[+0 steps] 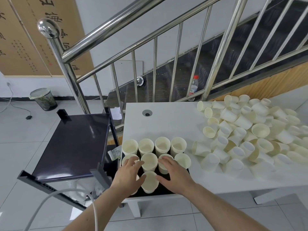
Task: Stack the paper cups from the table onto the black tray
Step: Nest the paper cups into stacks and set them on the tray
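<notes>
While both our hands hover spread over the stacks on the tray, left hand and right hand flank the near stack, gripping nothing. The loose cups lie to the right of the tray on the tabletop, mostly tipped over, nearer our right hand.

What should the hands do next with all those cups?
Probably reach the right hand over to the loose pile of paper cups on the white table and pick one up. Both hands hold nothing and rest by the cup stacks on the black tray.
</notes>
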`<state>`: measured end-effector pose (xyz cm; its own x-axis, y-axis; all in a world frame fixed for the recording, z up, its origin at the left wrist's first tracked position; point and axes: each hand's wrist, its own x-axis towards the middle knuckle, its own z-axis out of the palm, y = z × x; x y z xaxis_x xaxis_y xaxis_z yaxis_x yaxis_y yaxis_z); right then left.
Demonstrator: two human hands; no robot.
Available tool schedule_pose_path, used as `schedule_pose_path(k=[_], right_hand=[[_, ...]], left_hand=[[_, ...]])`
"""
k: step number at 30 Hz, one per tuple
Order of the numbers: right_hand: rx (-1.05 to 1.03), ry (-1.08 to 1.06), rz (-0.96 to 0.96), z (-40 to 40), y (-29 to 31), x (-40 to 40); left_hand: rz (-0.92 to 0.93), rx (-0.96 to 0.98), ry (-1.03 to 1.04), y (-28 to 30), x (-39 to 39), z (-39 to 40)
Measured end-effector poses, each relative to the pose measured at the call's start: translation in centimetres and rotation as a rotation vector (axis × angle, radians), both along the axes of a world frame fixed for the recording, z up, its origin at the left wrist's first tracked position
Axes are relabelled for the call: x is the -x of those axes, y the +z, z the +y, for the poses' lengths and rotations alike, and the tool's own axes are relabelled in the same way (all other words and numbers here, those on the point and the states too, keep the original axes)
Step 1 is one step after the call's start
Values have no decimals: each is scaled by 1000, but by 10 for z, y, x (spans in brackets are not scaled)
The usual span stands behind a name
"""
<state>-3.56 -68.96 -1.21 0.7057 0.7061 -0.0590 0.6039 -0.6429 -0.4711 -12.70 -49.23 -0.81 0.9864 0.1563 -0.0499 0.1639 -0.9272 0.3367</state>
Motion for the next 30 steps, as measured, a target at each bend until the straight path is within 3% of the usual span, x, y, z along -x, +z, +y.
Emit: schedule_pose_path(k=[9, 19, 30], right_hand=[[-22, -94, -5, -72, 14, -47], [141, -196, 16, -174, 13, -119], [172, -225, 82, -188, 5, -161]], left_hand=[[-45, 31, -68, 16, -66, -70], [22, -37, -135, 22, -144, -167], [159, -205, -244, 13, -206, -189]])
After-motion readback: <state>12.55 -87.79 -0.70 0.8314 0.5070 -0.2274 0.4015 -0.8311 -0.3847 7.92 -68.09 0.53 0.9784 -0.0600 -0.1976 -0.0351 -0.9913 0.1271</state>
